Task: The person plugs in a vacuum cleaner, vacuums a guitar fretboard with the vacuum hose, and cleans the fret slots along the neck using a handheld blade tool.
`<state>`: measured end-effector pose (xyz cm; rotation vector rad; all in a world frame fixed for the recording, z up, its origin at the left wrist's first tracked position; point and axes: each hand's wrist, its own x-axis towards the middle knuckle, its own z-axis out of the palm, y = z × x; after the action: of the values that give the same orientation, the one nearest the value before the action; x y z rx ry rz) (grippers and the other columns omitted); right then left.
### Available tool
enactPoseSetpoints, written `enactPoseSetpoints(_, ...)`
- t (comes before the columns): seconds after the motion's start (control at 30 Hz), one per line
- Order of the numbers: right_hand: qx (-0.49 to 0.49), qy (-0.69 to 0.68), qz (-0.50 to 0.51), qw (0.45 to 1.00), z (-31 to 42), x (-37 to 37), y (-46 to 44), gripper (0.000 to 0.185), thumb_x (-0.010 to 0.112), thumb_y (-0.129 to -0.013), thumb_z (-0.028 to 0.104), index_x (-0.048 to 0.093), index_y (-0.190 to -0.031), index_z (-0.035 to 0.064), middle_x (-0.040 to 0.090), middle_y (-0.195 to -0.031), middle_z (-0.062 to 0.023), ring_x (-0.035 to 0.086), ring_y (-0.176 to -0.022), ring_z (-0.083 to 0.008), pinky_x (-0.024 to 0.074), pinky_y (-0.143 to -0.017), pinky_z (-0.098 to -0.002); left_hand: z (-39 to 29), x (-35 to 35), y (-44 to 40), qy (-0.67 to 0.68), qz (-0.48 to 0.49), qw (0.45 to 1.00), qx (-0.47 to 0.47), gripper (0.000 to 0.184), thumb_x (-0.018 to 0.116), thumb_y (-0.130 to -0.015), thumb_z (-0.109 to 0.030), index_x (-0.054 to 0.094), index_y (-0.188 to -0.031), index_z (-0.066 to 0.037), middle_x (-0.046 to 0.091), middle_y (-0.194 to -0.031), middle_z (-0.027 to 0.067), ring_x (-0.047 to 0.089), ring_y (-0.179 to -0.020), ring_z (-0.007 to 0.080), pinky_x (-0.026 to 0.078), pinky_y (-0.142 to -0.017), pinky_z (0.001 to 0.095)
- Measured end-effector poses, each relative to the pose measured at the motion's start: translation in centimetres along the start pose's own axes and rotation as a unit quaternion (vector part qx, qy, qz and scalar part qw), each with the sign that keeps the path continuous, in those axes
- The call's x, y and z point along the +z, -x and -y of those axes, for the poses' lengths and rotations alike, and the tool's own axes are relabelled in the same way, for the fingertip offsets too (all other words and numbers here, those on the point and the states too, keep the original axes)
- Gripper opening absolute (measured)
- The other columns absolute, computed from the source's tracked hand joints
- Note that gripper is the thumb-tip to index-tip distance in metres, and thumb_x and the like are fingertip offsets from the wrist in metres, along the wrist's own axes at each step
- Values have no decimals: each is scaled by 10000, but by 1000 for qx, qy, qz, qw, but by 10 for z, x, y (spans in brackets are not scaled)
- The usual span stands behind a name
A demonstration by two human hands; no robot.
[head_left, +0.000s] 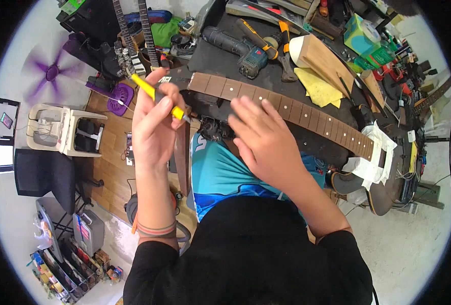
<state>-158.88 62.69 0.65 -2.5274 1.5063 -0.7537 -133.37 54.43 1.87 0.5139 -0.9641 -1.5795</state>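
Note:
A yellow tool [144, 87] with a dark tip at its lower end is held between the fingers and thumb of my left hand [157, 119], raised left of the fretboard's end. The guitar neck [281, 107], brown with pale dot markers, lies across the dark bench, its far right end by white tape [375, 155] on the guitar body. My right hand [263, 134] is held palm down with fingers spread, over the near edge of the neck; its fingertips are slightly blurred. Whether it touches the wood I cannot tell. Nothing shows in it.
Beyond the neck lie a cordless drill [251, 60], an orange-and-black cutter [257, 38], a yellow cloth [319, 87] and a wooden block [319, 58]. Two more guitar necks [148, 33] stand at the upper left. A purple fan [51, 72] and a black chair [47, 175] are on the left.

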Motion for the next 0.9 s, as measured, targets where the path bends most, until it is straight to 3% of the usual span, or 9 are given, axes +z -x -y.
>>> enactPoseSetpoints(0.1, -15, -67, -10, 998, -2, -8, 4, 581, 794, -924, 131, 639, -1465, -10, 564, -1613, -200, 509, -1543, -365, 381, -1301, -542, -3, -8, 8, 40, -2, 999, -10, 471, 694, -1031, -77, 529, -1472, -67, 542, -1137, 78, 532, -937, 160, 514, -725, 279)
enactPoseSetpoints(0.23, 27, 31, -89, 995, 1, -6, 2, 503, 801, -915, 125, 692, -1387, -12, 594, -1582, -195, 519, -1532, -373, 430, -1267, -550, -3, 5, 6, 76, 12, 997, 5, 268, 697, -1028, -72, 541, -1245, -86, 528, -1121, 72, 535, -1022, 185, 492, -815, 296)
enactPoseSetpoints(0.33, -38, -19, -69, 997, -6, -7, 15, 507, 804, -905, 106, 692, -1386, -11, 624, -1549, -183, 532, -1520, -366, 443, -1259, -534, 3, 10, 1, 70, 18, 997, 26, 260, 707, -1039, -87, 570, -1260, -78, 540, -1142, 82, 535, -1038, 186, 471, -820, 303)
enactPoseSetpoints(0.37, -40, -41, -83, 995, -4, -9, 20, 413, 801, -898, 85, 734, -1300, 14, 721, -1389, -146, 627, -1412, -330, 473, -1228, -528, 8, 5, -1, 59, 17, 998, 29, 232, 708, -1061, -92, 613, -1271, -59, 609, -1211, 110, 620, -1067, 214, 537, -855, 315)
enactPoseSetpoints(0.53, 58, -160, -50, 984, -14, -6, 53, 203, 764, -951, 66, 766, -1149, 26, 784, -1090, -116, 752, -1099, -297, 569, -1043, -473, 36, 38, -8, -123, -16, 992, 25, 240, 715, -1078, -74, 647, -1300, -12, 711, -1290, 173, 775, -1119, 313, 655, -985, 433)
enactPoseSetpoints(0.67, 186, -332, -111, 918, -25, 9, 71, 129, 724, -1034, 86, 752, -1122, -4, 783, -994, -145, 773, -892, -275, 604, -844, -391, 58, 67, -10, -249, 35, 964, 83, 224, 714, -1062, -7, 692, -1278, 49, 732, -1260, 175, 776, -1153, 300, 663, -999, 427)
enactPoseSetpoints(0.7, 210, -355, -135, 901, -29, 14, 75, 155, 681, -1099, 126, 746, -1112, -14, 777, -934, -123, 742, -799, -198, 584, -762, -326, 63, 67, -12, -310, 47, 945, 99, 216, 724, -1056, -4, 705, -1264, 50, 736, -1242, 163, 779, -1119, 274, 660, -978, 401)
enactPoseSetpoints(0.83, 324, -489, -128, 800, -43, 9, 84, 239, 614, -1159, 181, 738, -1101, -15, 757, -920, -65, 666, -774, -96, 549, -697, -273, 69, 81, -17, -489, 97, 850, 170, 214, 764, -1034, -12, 736, -1236, 51, 747, -1168, 126, 769, -993, 190, 632, -886, 311)
enactPoseSetpoints(0.9, 337, -541, -139, 758, -44, 8, 85, 263, 568, -1179, 203, 715, -1182, -16, 757, -957, -82, 657, -770, -99, 539, -674, -272, 72, 93, -12, -450, 57, 883, 121, 198, 776, -1019, -16, 744, -1204, 47, 750, -1128, 107, 751, -918, 165, 612, -820, 288)
